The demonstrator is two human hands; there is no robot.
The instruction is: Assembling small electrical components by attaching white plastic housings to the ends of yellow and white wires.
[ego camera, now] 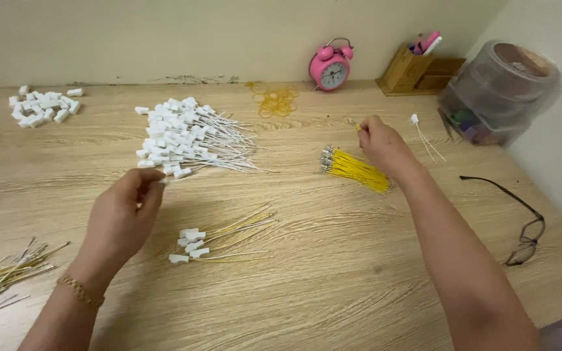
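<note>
Here, wooden desk (333, 260) against beige wall (164, 32); hands pinch white connector (164, 180), yellow wire (358, 127).

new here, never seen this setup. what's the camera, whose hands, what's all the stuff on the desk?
One picture, from a camera worn on a person's head, looking down at their own bare hands over a wooden desk. The left hand pinches something small near a big pile of white-tagged wires. The right hand pinches a thin yellow piece above a bundle of yellow wires. Between the hands lies a small group of finished-looking tagged wires. Also there: loose white tags, rubber bands, a pink alarm clock, and glasses.
</note>
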